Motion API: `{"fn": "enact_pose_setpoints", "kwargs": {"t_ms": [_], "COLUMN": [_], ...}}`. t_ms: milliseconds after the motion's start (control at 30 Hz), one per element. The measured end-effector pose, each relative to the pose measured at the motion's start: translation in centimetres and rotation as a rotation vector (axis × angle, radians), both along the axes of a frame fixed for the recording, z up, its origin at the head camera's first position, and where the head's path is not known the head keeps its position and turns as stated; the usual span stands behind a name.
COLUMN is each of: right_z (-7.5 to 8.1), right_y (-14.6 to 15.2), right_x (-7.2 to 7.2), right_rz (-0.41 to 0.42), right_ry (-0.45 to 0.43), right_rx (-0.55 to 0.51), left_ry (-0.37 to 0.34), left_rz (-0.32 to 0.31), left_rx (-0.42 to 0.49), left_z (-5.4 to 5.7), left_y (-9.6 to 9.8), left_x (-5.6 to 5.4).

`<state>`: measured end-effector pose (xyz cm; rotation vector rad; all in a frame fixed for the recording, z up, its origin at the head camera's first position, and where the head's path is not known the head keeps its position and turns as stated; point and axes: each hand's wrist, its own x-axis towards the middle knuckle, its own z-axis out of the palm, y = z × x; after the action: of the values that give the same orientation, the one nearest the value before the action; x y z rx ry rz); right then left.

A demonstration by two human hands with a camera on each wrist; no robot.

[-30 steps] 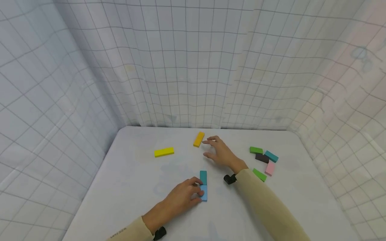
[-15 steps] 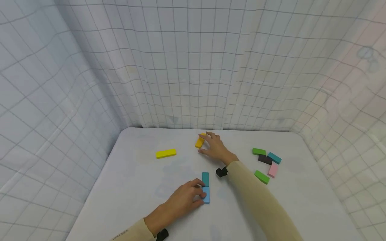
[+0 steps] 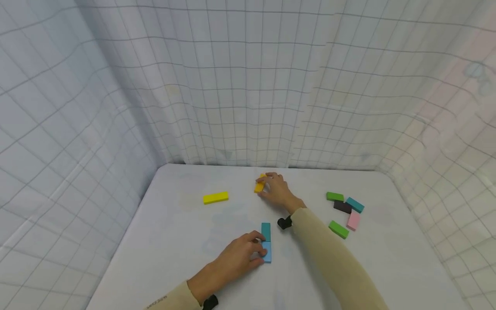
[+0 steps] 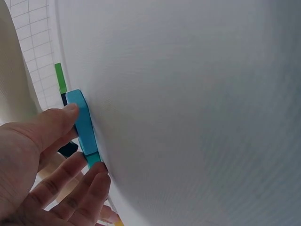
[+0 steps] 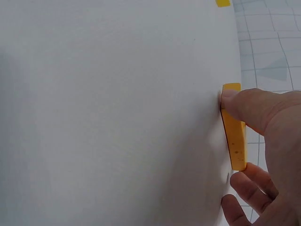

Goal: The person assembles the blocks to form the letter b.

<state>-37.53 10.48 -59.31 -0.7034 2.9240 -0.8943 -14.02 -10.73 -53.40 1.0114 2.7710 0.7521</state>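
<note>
My right hand (image 3: 280, 192) holds an orange block (image 5: 235, 141) near the back of the white table, its thumb on one end and fingers at the other side. The block still lies on the table. Closer to me, my left hand (image 3: 237, 257) has its bent fingers and thumb on a light blue block (image 4: 85, 125). A teal block (image 3: 265, 231) lies end to end with that one, making a straight line pointing away from me. Left fingertips also reach the teal block's side. The undersides of both blocks are hidden.
A yellow block (image 3: 215, 197) lies at the back left. On the right are two green blocks, one at the back (image 3: 335, 196) and one nearer (image 3: 339, 229), with a black block (image 3: 342, 206), a blue block (image 3: 354, 204) and a pink block (image 3: 353, 220). Gridded white curtains (image 3: 240, 86) surround the table.
My right hand has moved slightly left and onto the orange block, and its fingers have closed around it. My left hand stays at the light blue block. The whole view has shifted slightly.
</note>
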Motion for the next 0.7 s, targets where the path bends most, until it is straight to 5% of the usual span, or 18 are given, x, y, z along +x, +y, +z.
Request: {"fn": "enact_pose_setpoints", "kwargs": {"t_ms": [333,700], "right_z": [4.1,4.7], "right_y": [0.5,1.9], "right_x": [3.8,5.4], "right_rz": [0.032,0.081], "right_ry": [-0.052,-0.043], "right_rx": [0.033,0.02], "left_ry": [0.005,-0.019], "left_rz": [0.007,0.019], "left_rx": [-0.002,-0.01], "left_z": [0.0,-0.1], "left_y": [0.1,0.2], "left_x": [0.3,0.0]}}
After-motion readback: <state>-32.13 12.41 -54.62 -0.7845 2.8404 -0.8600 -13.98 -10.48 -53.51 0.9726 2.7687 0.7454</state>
